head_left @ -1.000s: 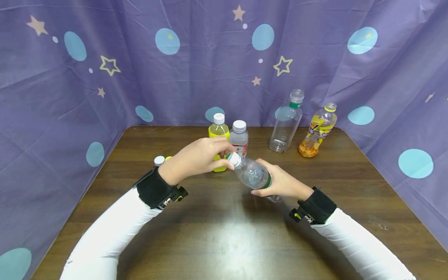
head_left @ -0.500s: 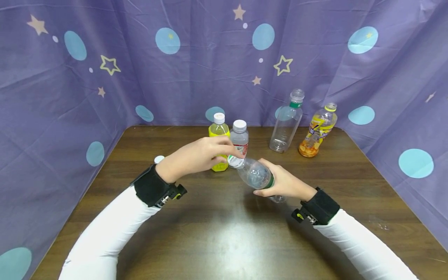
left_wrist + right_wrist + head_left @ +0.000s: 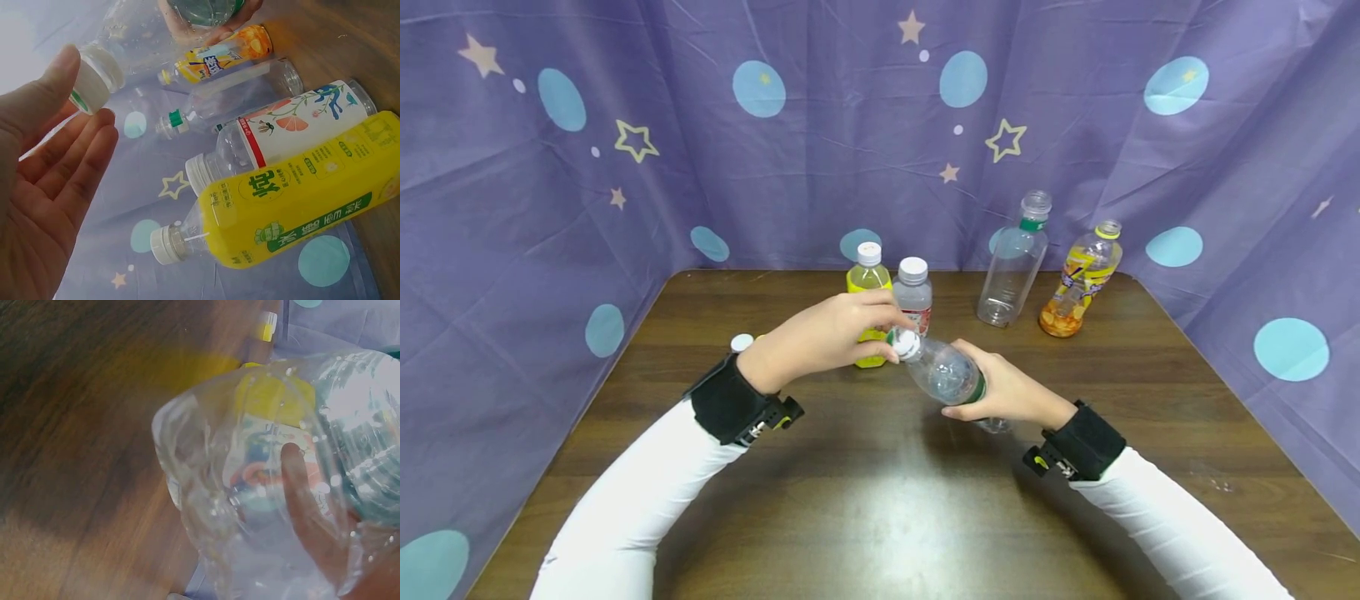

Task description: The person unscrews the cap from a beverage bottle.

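My right hand grips a clear plastic bottle round its green-banded middle. The bottle tilts, with its neck towards my left hand. Thumb and fingertips of the left hand pinch its white cap, which sits on the neck. In the right wrist view a finger shows through the clear, ribbed bottle wall near its base. Just behind the left hand stand a yellow-labelled bottle and a clear bottle with a floral label, both with white caps on.
At the back right stand a tall capless clear bottle and a capless bottle with an orange-yellow label. A small white round piece shows beside the left wrist. A purple curtain hangs behind the wooden table.
The left fingers stretched out over the cap half a second ago and have drawn back round it. The bottle has shifted slightly right and down with the right hand.
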A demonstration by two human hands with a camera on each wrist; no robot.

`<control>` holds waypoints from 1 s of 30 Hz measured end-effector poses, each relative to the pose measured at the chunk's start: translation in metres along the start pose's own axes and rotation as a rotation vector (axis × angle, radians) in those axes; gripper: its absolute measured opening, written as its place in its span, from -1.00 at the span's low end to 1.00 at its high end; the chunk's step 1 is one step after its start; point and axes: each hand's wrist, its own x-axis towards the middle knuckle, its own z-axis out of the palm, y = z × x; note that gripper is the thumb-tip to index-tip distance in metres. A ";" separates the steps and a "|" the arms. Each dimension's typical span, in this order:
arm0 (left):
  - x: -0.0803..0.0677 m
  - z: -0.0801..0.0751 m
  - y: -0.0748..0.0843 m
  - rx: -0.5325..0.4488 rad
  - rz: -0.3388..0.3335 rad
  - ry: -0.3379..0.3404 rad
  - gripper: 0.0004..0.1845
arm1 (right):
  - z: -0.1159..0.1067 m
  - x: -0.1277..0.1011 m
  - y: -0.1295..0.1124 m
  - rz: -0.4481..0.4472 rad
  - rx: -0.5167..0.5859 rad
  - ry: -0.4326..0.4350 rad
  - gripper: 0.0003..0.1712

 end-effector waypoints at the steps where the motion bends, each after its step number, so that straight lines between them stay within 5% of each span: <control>1: 0.000 0.000 0.000 -0.005 0.019 0.002 -0.51 | 0.000 0.000 0.000 0.001 -0.002 0.003 -0.21; 6: -0.001 0.000 -0.003 0.005 0.124 0.037 -0.44 | -0.002 -0.002 0.001 0.006 -0.011 0.014 -0.20; 11: 0.000 0.003 -0.005 0.040 0.175 0.081 -0.60 | -0.003 -0.003 0.000 0.002 -0.010 0.010 -0.19; 30: 0.002 0.004 -0.003 0.025 0.089 0.077 -0.57 | -0.004 -0.003 0.002 0.018 0.011 -0.011 -0.20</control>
